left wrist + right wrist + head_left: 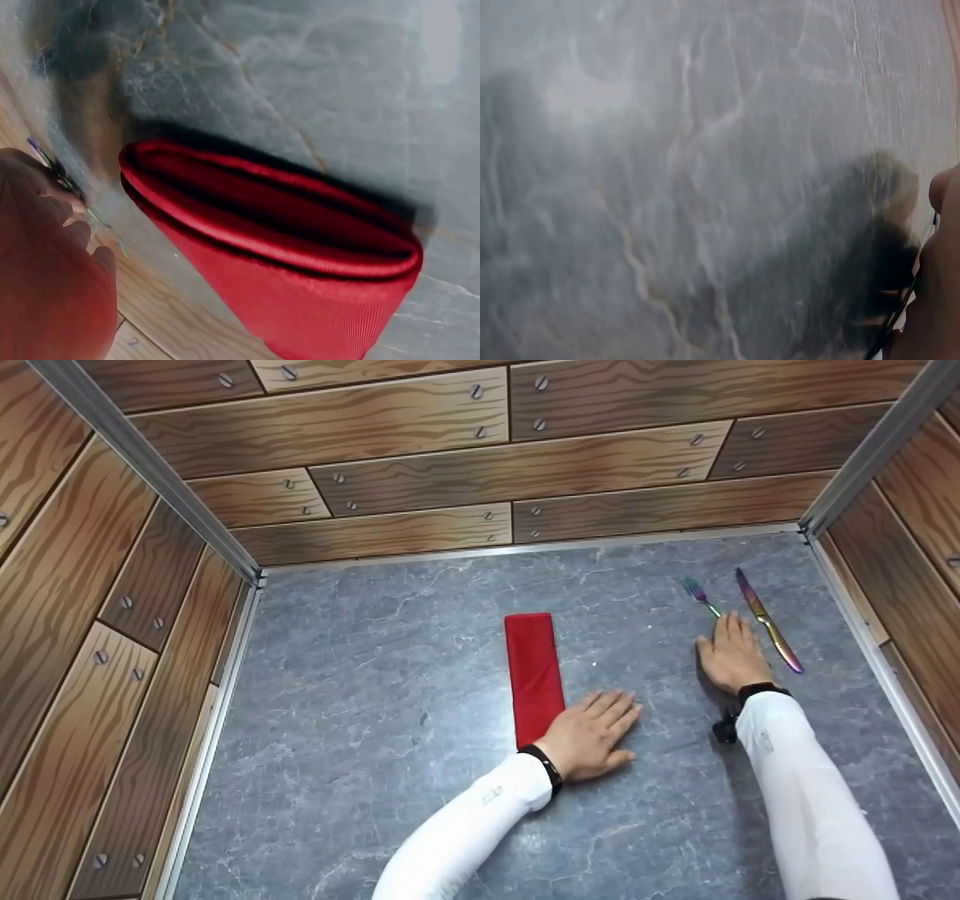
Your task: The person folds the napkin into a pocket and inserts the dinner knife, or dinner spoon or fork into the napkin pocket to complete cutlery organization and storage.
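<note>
A folded red cloth napkin (534,667) lies lengthwise on the grey marbled surface. Its layered near end (270,247) fills the middle of the left wrist view. My left hand (592,737), fingers extended to the right, is beside and partly over the napkin's near right corner, and holds nothing visible. Farther right, my right hand (733,654) lies over the handle of a rainbow-coloured fork (697,591), its visible fingers straight; the tines point away. A thin handle edge (900,315) shows beneath that hand in the right wrist view. Just right lies a matching table knife (765,619).
Wood-patterned panels (420,472) with metal edging rise at the back, left and right of the grey surface (360,682). The knife lies between my right hand and the right-hand wall.
</note>
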### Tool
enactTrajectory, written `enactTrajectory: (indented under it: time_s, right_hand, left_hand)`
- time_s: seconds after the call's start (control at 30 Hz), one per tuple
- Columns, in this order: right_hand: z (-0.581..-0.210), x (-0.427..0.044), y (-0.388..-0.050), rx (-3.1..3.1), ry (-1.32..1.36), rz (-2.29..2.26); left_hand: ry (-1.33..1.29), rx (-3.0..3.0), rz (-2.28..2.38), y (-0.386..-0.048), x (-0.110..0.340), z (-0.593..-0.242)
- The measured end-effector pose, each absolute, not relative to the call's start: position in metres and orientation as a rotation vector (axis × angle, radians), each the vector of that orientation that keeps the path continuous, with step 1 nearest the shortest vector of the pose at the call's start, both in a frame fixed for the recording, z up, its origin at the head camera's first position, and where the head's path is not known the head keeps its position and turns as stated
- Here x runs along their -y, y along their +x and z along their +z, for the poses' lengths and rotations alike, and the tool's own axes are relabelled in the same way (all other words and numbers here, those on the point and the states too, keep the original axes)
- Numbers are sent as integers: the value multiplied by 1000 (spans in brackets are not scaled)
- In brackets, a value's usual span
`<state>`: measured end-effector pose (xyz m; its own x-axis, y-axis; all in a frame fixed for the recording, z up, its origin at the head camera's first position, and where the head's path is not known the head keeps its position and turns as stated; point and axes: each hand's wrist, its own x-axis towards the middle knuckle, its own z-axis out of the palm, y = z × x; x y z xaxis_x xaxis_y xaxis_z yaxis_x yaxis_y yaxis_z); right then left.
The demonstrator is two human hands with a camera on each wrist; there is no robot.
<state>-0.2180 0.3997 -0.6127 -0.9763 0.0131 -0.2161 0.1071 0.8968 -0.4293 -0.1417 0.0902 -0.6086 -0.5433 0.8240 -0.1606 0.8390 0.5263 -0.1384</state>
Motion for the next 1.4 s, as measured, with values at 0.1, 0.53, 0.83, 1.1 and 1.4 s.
enactTrajectory:
  time_s: [0.1, 0.53, 0.83, 1.1, 1.4]
  right_hand:
    - [-615, -396, -219, -2854, 99, -657]
    - [-617, -345, -207, -2871, -63, -553]
    - [-596, -303, -184, -2765, -111, -490]
    - [-586, -281, -165, -2710, -144, -409]
    - [-581, -286, -193, -2961, -19, -553]
  left_hand:
    - [1454, -2667, -304, -141, -89, -610]
    - [1431, -2676, -328, -141, -74, -612]
    - [1394, -2680, -341, -144, -67, -614]
    - [1385, -2678, -323, -143, -63, -614]
    - [1391, -2682, -307, -143, -62, -611]
